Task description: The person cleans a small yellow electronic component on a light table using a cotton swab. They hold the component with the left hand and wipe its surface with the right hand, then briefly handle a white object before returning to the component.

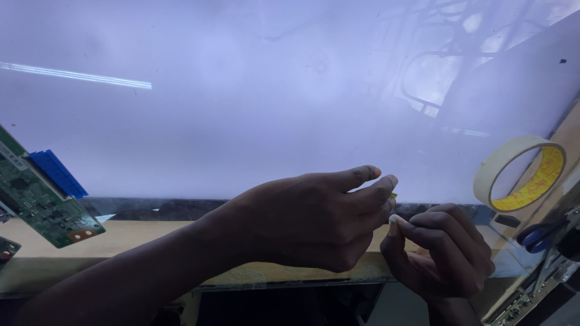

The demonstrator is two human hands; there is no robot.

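Note:
A large glossy white panel (254, 108) lies flat in front of me and fills most of the view. My left hand (302, 220) reaches across its near edge, fingers pinched together on a tiny yellowish piece (394, 195) at the fingertips. My right hand (444, 250) is curled just below and to the right, its thumb tip touching the left fingertips at the panel's dark lower border (169, 208). What exactly the small piece is stays unclear.
A roll of cream masking tape (521, 174) stands on edge at the right. A green circuit board (39, 202) with a blue connector strip (57, 174) lies at the left. Blue-handled scissors (539, 236) sit at the right edge. A wooden bench (139, 238) runs under the panel.

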